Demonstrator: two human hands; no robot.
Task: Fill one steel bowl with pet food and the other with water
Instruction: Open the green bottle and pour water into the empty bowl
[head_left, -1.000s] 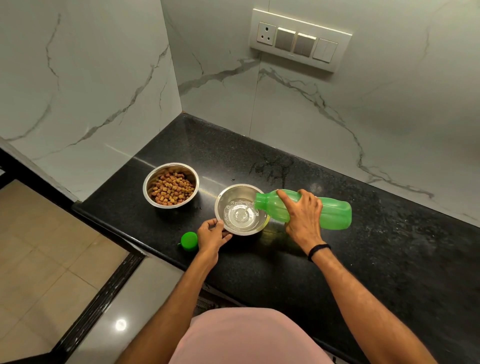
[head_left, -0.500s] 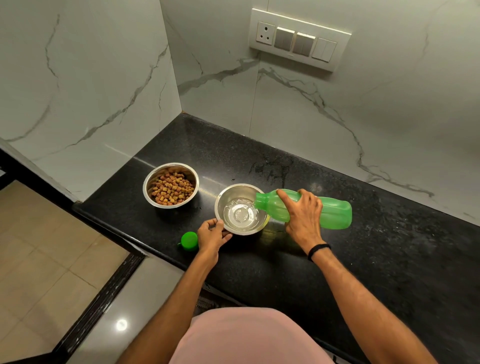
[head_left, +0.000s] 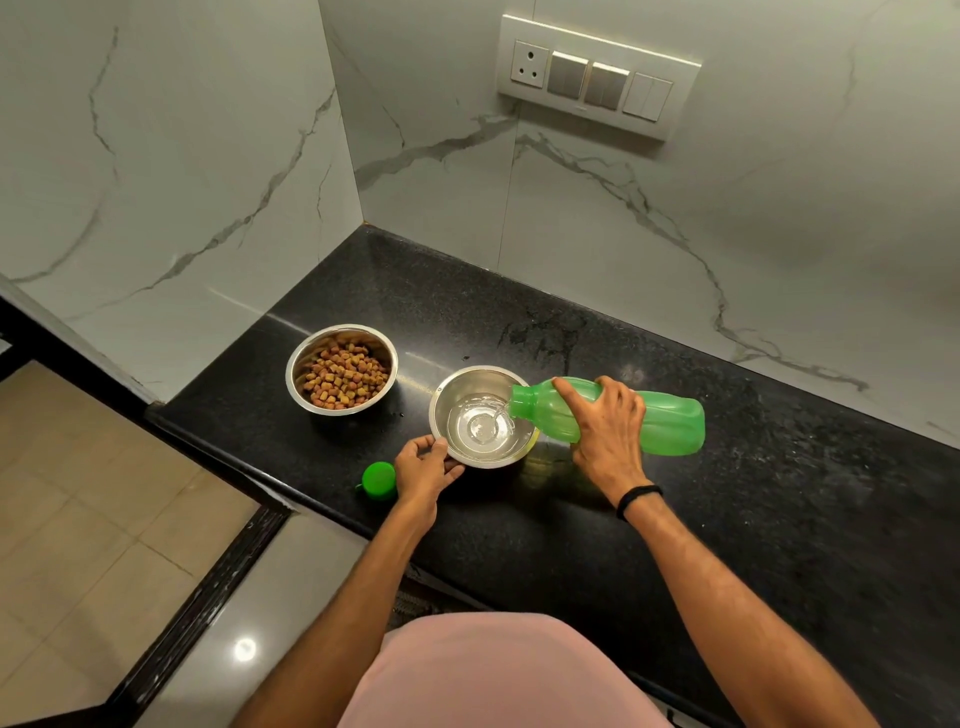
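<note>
Two steel bowls stand on the black counter (head_left: 675, 519). The left bowl (head_left: 306, 395) holds brown pet food kibble (head_left: 343, 376). The right bowl (head_left: 457, 384) has shallow water in its bottom. My right hand (head_left: 605, 431) grips a green plastic bottle (head_left: 667, 423), tipped almost flat with its open mouth over the right bowl's rim, and a thin stream of water runs in. My left hand (head_left: 423, 467) holds the near left rim of that bowl. The bottle's green cap (head_left: 378, 480) lies by the counter's front edge, left of my left hand.
White marble walls close the counter at the back and left, meeting in a corner. A switch panel (head_left: 597, 78) sits high on the back wall. The counter's front edge drops to a tiled floor (head_left: 78, 545) at the left.
Nothing has moved much; the bottle stays tipped over the bowl and the water level in the right bowl has risen slightly.
</note>
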